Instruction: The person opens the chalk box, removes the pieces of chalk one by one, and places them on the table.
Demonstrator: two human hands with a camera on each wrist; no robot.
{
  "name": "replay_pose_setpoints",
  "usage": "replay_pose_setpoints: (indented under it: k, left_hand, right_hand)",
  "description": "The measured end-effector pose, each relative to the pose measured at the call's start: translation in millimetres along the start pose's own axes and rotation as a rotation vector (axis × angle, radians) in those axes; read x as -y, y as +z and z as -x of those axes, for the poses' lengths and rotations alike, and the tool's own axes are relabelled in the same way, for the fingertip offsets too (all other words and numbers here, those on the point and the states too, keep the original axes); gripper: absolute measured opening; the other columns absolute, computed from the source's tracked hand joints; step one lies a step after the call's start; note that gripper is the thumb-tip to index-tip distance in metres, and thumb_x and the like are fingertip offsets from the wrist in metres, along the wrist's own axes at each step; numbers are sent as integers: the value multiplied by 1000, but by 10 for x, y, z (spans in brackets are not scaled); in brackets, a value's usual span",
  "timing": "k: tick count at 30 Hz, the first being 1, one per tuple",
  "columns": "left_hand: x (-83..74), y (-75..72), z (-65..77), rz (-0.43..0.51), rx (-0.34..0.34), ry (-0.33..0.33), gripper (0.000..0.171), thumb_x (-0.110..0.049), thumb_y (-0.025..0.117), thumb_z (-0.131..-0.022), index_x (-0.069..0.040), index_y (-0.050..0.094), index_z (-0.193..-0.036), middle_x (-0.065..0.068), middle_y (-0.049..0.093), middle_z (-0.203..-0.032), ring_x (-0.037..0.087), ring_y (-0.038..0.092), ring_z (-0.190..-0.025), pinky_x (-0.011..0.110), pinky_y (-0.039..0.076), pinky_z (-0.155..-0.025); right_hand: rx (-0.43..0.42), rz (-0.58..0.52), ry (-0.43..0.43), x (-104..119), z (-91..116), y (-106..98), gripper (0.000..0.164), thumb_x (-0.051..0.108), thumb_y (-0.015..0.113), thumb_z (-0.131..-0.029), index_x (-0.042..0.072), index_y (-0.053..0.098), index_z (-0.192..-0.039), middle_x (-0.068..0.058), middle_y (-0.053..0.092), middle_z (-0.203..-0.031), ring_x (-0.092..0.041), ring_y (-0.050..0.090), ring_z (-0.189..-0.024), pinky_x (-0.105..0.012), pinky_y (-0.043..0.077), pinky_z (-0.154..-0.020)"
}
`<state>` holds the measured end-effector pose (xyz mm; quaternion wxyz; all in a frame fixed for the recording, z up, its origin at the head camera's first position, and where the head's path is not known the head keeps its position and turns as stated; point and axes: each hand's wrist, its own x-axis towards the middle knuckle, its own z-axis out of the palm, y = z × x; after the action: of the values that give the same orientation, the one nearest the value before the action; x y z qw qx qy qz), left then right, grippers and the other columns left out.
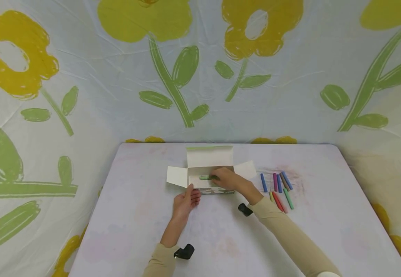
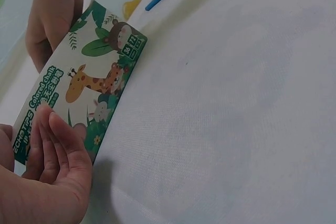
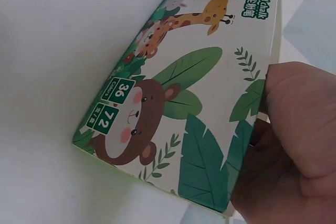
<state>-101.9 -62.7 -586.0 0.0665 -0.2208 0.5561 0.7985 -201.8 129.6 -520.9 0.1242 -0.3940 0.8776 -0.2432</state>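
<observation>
A colored chalk box [image 1: 210, 157] stands on the table with its lid and side flaps folded out; its front [image 2: 86, 85] shows a giraffe and other cartoon animals. My left hand [image 1: 183, 204] grips the box's front left corner, thumb at the rim and fingers along the printed front. Reaching over the front wall, my right hand [image 1: 226, 178] is inside the box and pinches a green chalk stick [image 1: 205, 177] that points left. In the right wrist view the right hand [image 3: 299, 129] is behind the box's wall, so its fingertips are hidden.
To the right of the box, several chalk sticks lie loose on the table: a blue stick [image 1: 263, 182] set apart on the left, a red one [image 1: 277, 201], and a green one [image 1: 288, 198] among others. A flower-patterned cloth [image 1: 200, 77] hangs behind the table [image 1: 134, 231].
</observation>
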Motion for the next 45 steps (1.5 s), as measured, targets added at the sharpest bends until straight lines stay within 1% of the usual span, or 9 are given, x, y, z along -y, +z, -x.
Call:
replay_pose_setpoints:
  k: [6, 10, 12, 15, 19, 24, 30, 38, 45]
  left_hand:
    - [-2, -2, -7, 11, 5, -1, 50, -36, 63, -104, 14, 69, -105, 5, 72, -80, 9, 64, -69, 20, 54, -65]
    - [-8, 5, 11, 14, 5, 12, 49, -34, 61, -105, 14, 69, -103, 4, 72, -79, 9, 64, -68, 21, 54, -64]
    - [-9, 8, 15, 12, -1, 15, 48, -34, 61, -105, 13, 70, -102, 5, 72, -79, 9, 64, -67, 21, 55, -64]
    - [-8, 9, 12, 12, -7, 15, 47, -33, 62, -105, 13, 70, -101, 5, 71, -78, 9, 64, -67, 20, 55, -64]
    - [-13, 13, 9, 14, -6, 13, 46, -33, 62, -105, 12, 70, -102, 4, 72, -78, 8, 64, -67, 20, 54, -64]
    - [-30, 10, 30, 7, 6, 11, 48, -35, 62, -105, 12, 70, -105, 4, 73, -81, 9, 64, -69, 20, 55, -66]
    - [-13, 7, 21, 12, -7, 6, 50, -37, 64, -103, 12, 70, -104, 5, 73, -80, 8, 65, -69, 20, 55, -65]
    - [-12, 21, 24, 1, -8, -1, 50, -38, 64, -103, 12, 70, -104, 5, 73, -81, 9, 65, -70, 20, 55, -66]
    - [-31, 14, 32, -12, 0, 0, 48, -36, 62, -105, 12, 70, -105, 5, 73, -82, 10, 65, -71, 21, 55, -67]
  right_hand:
    - [33, 96, -5, -5, -80, 6, 14, -2, 69, -95, -5, 70, -108, -11, 70, -99, -24, 65, -91, -39, 54, -84]
    - [82, 213, -4, 48, -146, -6, 8, -7, 68, -91, -1, 67, -97, -5, 61, -84, -17, 51, -76, -35, 47, -72]
    - [93, 326, -43, 82, -170, -6, 11, -8, 67, -91, 2, 64, -90, -4, 58, -79, -17, 49, -72, -33, 46, -69]
    - [85, 507, -117, 120, -193, 13, 15, -7, 67, -92, 6, 61, -87, -4, 61, -80, -17, 55, -72, -30, 50, -69]
    - [62, 684, -207, 164, -222, 48, 13, -3, 70, -93, 8, 64, -90, -4, 65, -84, -17, 61, -77, -27, 53, -70]
    - [41, 758, -282, 182, -249, 83, 11, 3, 71, -94, 10, 63, -89, -1, 63, -81, -14, 58, -72, -23, 50, -66]
    - [40, 645, -266, 163, -276, 93, 14, 4, 71, -95, 9, 60, -87, -3, 61, -78, -16, 57, -70, -25, 49, -64]
    - [173, 249, -33, 116, -285, 24, 11, 2, 73, -94, 4, 65, -87, -2, 60, -78, -12, 43, -69, -29, 43, -66]
    - [140, 100, -27, 25, -196, -54, 4, 1, 70, -96, 2, 67, -97, -3, 65, -85, -11, 49, -72, -31, 47, -68]
